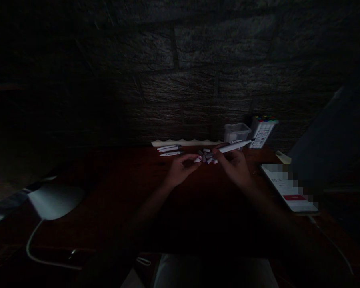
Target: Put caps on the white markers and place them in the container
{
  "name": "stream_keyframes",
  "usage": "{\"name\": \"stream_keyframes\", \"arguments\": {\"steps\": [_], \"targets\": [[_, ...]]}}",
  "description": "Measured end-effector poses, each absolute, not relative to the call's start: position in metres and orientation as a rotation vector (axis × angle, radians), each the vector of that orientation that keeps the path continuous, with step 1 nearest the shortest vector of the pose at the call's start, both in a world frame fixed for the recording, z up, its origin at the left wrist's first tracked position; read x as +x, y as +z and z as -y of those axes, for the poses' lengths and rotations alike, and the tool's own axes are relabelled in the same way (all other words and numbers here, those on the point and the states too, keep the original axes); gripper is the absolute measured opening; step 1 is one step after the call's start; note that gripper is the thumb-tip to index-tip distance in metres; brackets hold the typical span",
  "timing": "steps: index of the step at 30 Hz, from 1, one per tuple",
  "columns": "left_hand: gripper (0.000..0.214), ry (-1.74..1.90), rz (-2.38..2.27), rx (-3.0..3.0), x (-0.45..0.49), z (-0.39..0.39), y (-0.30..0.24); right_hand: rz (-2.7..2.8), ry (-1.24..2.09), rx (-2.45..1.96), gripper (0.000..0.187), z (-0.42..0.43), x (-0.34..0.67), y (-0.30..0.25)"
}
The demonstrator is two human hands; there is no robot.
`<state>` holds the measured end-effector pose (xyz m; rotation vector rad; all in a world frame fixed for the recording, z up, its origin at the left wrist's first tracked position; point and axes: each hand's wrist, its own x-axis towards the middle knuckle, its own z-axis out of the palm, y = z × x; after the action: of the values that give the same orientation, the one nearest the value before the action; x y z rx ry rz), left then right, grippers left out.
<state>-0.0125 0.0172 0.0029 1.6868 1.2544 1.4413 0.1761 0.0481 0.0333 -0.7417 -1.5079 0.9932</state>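
In dim light, my left hand [180, 171] pinches a small marker cap [198, 159] between thumb and fingertips. My right hand [235, 168] is closed around a white marker [235, 146], which points up and to the right with a dark tip at its far end. Between the two hands lies a small pile of marker caps [208, 156], some grey and some pale. Beyond my left hand, several white markers [169, 150] rest side by side on the dark reddish table.
Against the brick wall stand a clear plastic box [236, 129] and a case of colourful markers [262, 134]. A pale wavy strip [186, 142] lies along the wall. A tablet [288, 188] with a cable is at the right, a white lamp [52, 202] at the left.
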Motion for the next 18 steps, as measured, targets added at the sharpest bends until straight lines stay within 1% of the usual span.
{"name": "stream_keyframes", "arguments": {"steps": [11,15,18], "targets": [[0.023,1.449,-1.229,1.731,-0.013,-0.021,-0.005,1.866,0.68,-0.686,0.02,-0.05,0.176,0.021],[0.023,1.437,-1.214,1.724,-0.014,-0.022,-0.004,1.942,0.626,-0.648,0.018,-0.051,0.177,0.023],[0.023,1.433,-1.218,1.707,-0.015,-0.02,0.0,1.924,0.494,-0.717,0.019,-0.058,0.185,0.027]]}}
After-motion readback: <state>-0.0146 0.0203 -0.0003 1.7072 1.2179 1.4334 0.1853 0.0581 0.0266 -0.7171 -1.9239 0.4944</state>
